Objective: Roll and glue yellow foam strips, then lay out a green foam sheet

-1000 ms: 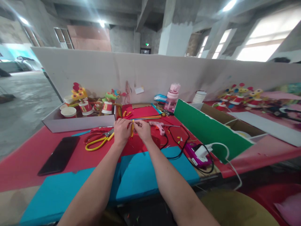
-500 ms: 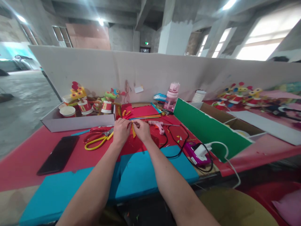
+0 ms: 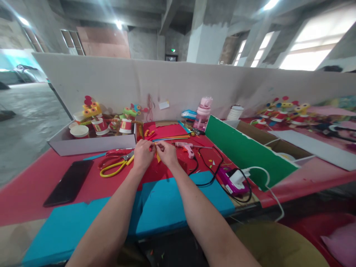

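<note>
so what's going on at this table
A person has the fingertips of the left hand and right hand together on a small yellow strip, its lower end hanging below them; the fingers hide the rest. Just right of the hands, a pink glue gun lies on the red table covering. Over to the left are a black phone and a white box holding paper-cup figures.

No legible text.
Yellow labels (image 3: 96,127) on two red-and-white cups (image 3: 101,128) in the box (image 3: 94,145) carry dark marks too small to make out; a lit green sign (image 3: 173,50) in the background is likewise too small to read.
</note>
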Tool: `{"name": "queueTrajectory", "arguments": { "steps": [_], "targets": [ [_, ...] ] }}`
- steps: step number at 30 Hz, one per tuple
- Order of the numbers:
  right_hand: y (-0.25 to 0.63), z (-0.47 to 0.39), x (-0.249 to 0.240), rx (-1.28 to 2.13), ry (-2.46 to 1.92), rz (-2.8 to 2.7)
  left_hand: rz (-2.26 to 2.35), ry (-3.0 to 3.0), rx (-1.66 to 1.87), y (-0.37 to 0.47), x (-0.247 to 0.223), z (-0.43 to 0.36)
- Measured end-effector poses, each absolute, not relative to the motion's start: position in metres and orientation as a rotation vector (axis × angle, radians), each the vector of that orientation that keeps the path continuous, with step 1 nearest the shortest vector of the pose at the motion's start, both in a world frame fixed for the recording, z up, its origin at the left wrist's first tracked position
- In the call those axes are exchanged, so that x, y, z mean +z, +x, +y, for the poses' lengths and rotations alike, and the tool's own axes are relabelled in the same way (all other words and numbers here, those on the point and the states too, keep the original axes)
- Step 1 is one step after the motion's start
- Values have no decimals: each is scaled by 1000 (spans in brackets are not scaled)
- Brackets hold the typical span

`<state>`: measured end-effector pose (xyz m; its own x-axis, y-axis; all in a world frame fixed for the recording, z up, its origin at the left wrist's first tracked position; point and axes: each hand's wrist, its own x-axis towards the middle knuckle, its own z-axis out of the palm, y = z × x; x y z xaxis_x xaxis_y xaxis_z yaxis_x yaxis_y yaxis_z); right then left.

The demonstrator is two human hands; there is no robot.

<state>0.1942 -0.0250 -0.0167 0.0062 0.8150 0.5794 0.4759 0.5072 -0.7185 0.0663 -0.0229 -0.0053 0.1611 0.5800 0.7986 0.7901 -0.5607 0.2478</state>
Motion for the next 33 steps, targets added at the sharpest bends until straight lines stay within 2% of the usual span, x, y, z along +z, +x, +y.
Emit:
{"name": "queueTrajectory", "arguments": {
  "steps": [9,13,21,33],
  "targets": [
    [196,-28,-9,486,-1065,-1573,-1698,-2214,-1747,65,-3,-21],
    [197,-29,-9,534,-1060,-1534,-1706,-2189,-1818,63,-2,-21],
    [197,-28,-9,573,-1042,-1510,-1451,-2271,-1694,64,-4,-22],
    [197,-28,-8,465,-1089,-1575,-1368,-2270,-1496,64,-2,-23]
  ]
}}
